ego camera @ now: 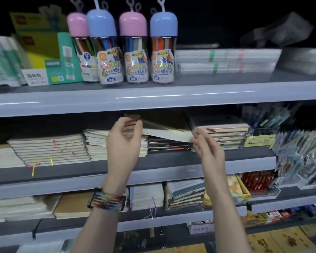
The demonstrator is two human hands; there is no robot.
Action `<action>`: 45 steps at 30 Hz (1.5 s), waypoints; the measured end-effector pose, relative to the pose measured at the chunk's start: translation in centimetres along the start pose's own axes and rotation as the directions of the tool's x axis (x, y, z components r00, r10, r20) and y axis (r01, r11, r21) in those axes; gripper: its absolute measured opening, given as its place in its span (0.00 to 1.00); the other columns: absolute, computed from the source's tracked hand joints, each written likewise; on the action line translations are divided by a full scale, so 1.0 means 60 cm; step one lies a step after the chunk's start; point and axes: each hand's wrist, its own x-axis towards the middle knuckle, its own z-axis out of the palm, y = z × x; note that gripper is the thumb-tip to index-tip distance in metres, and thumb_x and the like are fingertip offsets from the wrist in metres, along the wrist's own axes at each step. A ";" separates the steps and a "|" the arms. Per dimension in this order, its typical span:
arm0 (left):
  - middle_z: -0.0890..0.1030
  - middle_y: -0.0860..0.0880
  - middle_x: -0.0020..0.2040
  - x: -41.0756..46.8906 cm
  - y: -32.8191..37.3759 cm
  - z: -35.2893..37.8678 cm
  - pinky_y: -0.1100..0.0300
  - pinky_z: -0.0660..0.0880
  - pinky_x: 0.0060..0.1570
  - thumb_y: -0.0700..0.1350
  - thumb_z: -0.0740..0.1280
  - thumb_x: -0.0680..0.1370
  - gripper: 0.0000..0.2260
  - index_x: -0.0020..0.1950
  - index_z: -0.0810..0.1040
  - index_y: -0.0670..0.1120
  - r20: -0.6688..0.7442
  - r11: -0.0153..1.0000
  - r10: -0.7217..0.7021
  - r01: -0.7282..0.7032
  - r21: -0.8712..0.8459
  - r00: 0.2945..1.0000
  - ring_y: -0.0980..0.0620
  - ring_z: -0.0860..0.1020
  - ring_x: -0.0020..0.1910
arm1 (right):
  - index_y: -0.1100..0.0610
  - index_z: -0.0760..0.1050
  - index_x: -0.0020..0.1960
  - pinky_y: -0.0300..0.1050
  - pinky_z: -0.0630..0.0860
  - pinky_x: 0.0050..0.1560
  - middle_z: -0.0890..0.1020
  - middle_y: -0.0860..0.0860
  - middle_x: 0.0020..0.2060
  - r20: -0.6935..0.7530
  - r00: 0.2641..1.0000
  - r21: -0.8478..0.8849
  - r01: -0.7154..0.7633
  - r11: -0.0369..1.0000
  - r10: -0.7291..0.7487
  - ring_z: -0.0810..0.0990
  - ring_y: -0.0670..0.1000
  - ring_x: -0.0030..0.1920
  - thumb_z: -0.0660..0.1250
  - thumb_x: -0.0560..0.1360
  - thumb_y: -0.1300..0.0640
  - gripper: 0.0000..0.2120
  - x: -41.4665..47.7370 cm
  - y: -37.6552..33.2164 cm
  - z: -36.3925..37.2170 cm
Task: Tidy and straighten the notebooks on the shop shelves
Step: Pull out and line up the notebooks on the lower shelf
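On the middle shelf, among flat stacks of notebooks, one cream notebook lies tilted, its left end raised and its right corner low, spanning the gap between the two hands. The left hand is lifted at the notebook's left end with its fingers curled over and the thumb close beneath, pinching that end just above a pale stack. The right hand reaches up from below with its fingers nearly straight, the tips touching the notebook's lower right corner (blur hides whether the thumb pinches there, so I cannot tell if it grips). Under the tilted notebook sits a dark-covered stack, and just to its right a plastic-wrapped stack. Farther left lies a white stack with coloured ribbon markers hanging from it. A beaded bracelet circles the left wrist. On the upper shelf stand four tubes of coloured pencils with pink and blue caps.
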 end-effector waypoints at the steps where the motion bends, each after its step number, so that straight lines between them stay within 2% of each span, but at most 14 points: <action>1: 0.83 0.55 0.46 0.007 -0.004 0.000 0.57 0.79 0.52 0.51 0.68 0.79 0.03 0.50 0.79 0.53 0.002 1.000 -0.010 0.010 0.009 1.000 0.58 0.81 0.48 | 0.47 0.79 0.63 0.52 0.71 0.71 0.82 0.44 0.60 0.002 1.000 -0.006 0.002 1.000 -0.002 0.78 0.45 0.64 0.64 0.82 0.52 0.12 0.004 -0.002 0.005; 4: 0.82 0.50 0.45 0.027 -0.010 0.000 0.47 0.78 0.52 0.57 0.67 0.76 0.09 0.45 0.78 0.53 -0.001 0.997 -0.048 0.048 0.066 0.999 0.49 0.81 0.47 | 0.47 0.78 0.65 0.50 0.71 0.72 0.81 0.42 0.61 0.006 1.000 -0.022 -0.002 1.000 0.002 0.78 0.44 0.65 0.63 0.82 0.52 0.13 0.017 -0.005 0.017; 8: 0.74 0.50 0.32 0.052 -0.007 -0.001 0.56 0.69 0.41 0.52 0.68 0.77 0.14 0.36 0.73 0.46 0.019 0.979 -0.107 0.102 0.177 0.994 0.47 0.73 0.36 | 0.48 0.76 0.67 0.49 0.69 0.73 0.80 0.42 0.63 0.007 1.000 -0.044 -0.030 0.999 0.031 0.77 0.43 0.66 0.64 0.82 0.52 0.14 0.034 -0.005 0.029; 10: 0.74 0.48 0.30 0.063 -0.006 0.000 0.56 0.68 0.39 0.52 0.68 0.78 0.16 0.38 0.75 0.41 0.066 0.971 -0.123 0.107 0.214 0.990 0.45 0.72 0.34 | 0.46 0.74 0.66 0.50 0.68 0.73 0.78 0.42 0.65 0.008 0.998 -0.050 -0.066 0.997 0.066 0.76 0.44 0.67 0.64 0.81 0.49 0.14 0.042 -0.004 0.035; 14: 0.82 0.37 0.39 0.080 -0.013 0.005 0.53 0.73 0.45 0.52 0.68 0.78 0.17 0.47 0.79 0.36 0.145 0.952 -0.143 0.096 0.290 0.979 0.38 0.78 0.42 | 0.48 0.70 0.72 0.52 0.66 0.75 0.75 0.45 0.69 -0.007 0.990 -0.078 -0.144 0.986 0.144 0.73 0.47 0.69 0.64 0.80 0.44 0.22 0.059 -0.001 0.046; 18: 0.82 0.40 0.46 0.097 -0.025 0.013 0.54 0.73 0.50 0.55 0.68 0.78 0.16 0.54 0.77 0.42 0.172 0.922 -0.204 0.129 0.366 0.964 0.38 0.79 0.50 | 0.53 0.65 0.76 0.53 0.65 0.75 0.73 0.48 0.71 -0.010 0.980 -0.115 -0.197 0.974 0.197 0.73 0.49 0.70 0.62 0.81 0.44 0.27 0.079 0.000 0.052; 24: 0.80 0.41 0.59 0.110 -0.028 0.022 0.55 0.72 0.55 0.59 0.66 0.78 0.21 0.62 0.77 0.45 0.180 0.897 -0.268 0.178 0.404 0.947 0.38 0.77 0.58 | 0.56 0.62 0.77 0.53 0.68 0.73 0.75 0.50 0.69 -0.021 0.967 -0.070 -0.255 0.964 0.254 0.79 0.46 0.60 0.63 0.81 0.45 0.29 0.089 -0.006 0.053; 28: 0.81 0.42 0.53 0.107 -0.023 0.021 0.59 0.68 0.49 0.56 0.67 0.78 0.16 0.57 0.78 0.45 0.145 0.921 -0.236 0.174 0.348 0.961 0.38 0.77 0.54 | 0.55 0.64 0.76 0.52 0.70 0.71 0.76 0.50 0.68 -0.030 0.969 -0.055 -0.246 0.968 0.245 0.80 0.45 0.57 0.64 0.81 0.45 0.28 0.082 -0.008 0.050; 31: 0.81 0.42 0.40 0.098 -0.024 0.015 0.57 0.71 0.44 0.54 0.68 0.78 0.14 0.49 0.78 0.42 0.133 0.933 -0.195 0.142 0.331 0.972 0.37 0.79 0.45 | 0.54 0.67 0.75 0.52 0.72 0.70 0.76 0.50 0.67 -0.035 0.975 -0.067 -0.220 0.973 0.218 0.80 0.43 0.55 0.64 0.81 0.46 0.26 0.074 -0.009 0.045; 33: 0.78 0.42 0.32 0.090 -0.020 0.009 0.56 0.69 0.39 0.51 0.69 0.78 0.14 0.46 0.78 0.39 0.137 0.936 -0.168 0.115 0.332 0.976 0.38 0.76 0.37 | 0.53 0.69 0.74 0.52 0.72 0.70 0.77 0.50 0.67 -0.040 0.980 -0.079 -0.199 0.977 0.197 0.80 0.44 0.57 0.65 0.81 0.46 0.24 0.068 -0.008 0.040; 36: 0.73 0.48 0.27 0.076 -0.012 0.002 0.57 0.66 0.39 0.50 0.68 0.78 0.14 0.40 0.77 0.40 0.126 0.931 -0.174 0.122 0.343 0.977 0.42 0.72 0.33 | 0.51 0.72 0.72 0.52 0.73 0.70 0.79 0.49 0.66 -0.043 0.986 -0.100 -0.166 0.981 0.162 0.79 0.47 0.63 0.65 0.81 0.46 0.21 0.054 -0.008 0.031; 39: 0.76 0.46 0.33 0.059 -0.012 -0.003 0.55 0.70 0.43 0.52 0.67 0.78 0.16 0.38 0.76 0.41 0.105 0.939 -0.177 0.136 0.316 0.979 0.41 0.76 0.41 | 0.50 0.74 0.71 0.50 0.76 0.67 0.78 0.47 0.65 -0.045 0.988 -0.114 -0.149 0.982 0.144 0.77 0.47 0.65 0.64 0.81 0.48 0.19 0.034 -0.016 0.022; 42: 0.79 0.44 0.51 0.033 -0.010 -0.008 0.56 0.70 0.54 0.53 0.67 0.79 0.15 0.57 0.79 0.43 0.080 0.950 -0.144 0.115 0.291 0.986 0.45 0.76 0.54 | 0.51 0.76 0.69 0.46 0.79 0.61 0.80 0.46 0.63 -0.056 0.991 -0.102 -0.128 0.987 0.123 0.79 0.47 0.62 0.65 0.81 0.50 0.17 0.011 -0.022 0.008; 45: 0.76 0.48 0.55 0.006 -0.008 -0.014 0.55 0.72 0.58 0.51 0.67 0.79 0.11 0.60 0.77 0.49 0.038 0.972 -0.068 0.058 0.227 0.997 0.49 0.76 0.55 | 0.52 0.77 0.67 0.42 0.80 0.57 0.82 0.47 0.59 -0.077 0.989 -0.076 -0.135 0.988 0.129 0.80 0.47 0.60 0.65 0.81 0.52 0.15 -0.010 -0.023 -0.007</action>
